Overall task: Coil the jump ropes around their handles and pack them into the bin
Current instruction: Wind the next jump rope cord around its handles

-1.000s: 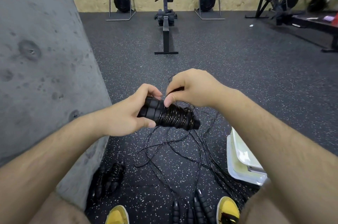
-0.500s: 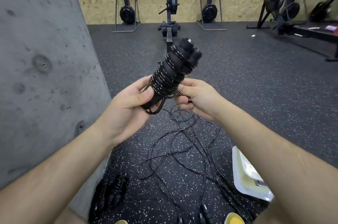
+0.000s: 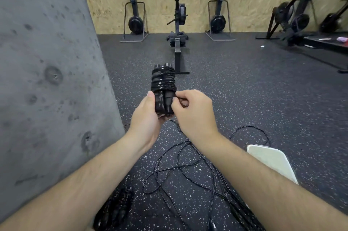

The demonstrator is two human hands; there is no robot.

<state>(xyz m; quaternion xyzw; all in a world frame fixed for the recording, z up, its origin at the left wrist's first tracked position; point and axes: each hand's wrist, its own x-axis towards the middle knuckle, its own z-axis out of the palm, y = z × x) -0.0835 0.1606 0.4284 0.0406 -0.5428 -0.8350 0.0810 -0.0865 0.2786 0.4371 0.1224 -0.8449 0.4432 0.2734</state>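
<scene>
**Coiled rope held upright in both hands**

The coiled black jump rope, its glossy cord wound tightly round two black handles set side by side, stands upright in front of the person, above the dark speckled rubber floor. The left hand grips the bare lower ends of the handles from the left, with the thumb lying up along their side and the fingers wrapped behind. The right hand has its fingers curled, and thumb and forefinger pinch the bundle at its lower right, just below the windings (a short dark bit of cord shows between the fingers).

Below the forearms, loose black cords lie tangled on the floor. The white plastic bin, with rounded corners, sits on the floor to the right, partly hidden by the right forearm. A second wound black bundle, blurred, lies near the foot of the grey concrete wall on the left. A black rowing machine stands farther off, before a chipboard wall.
</scene>
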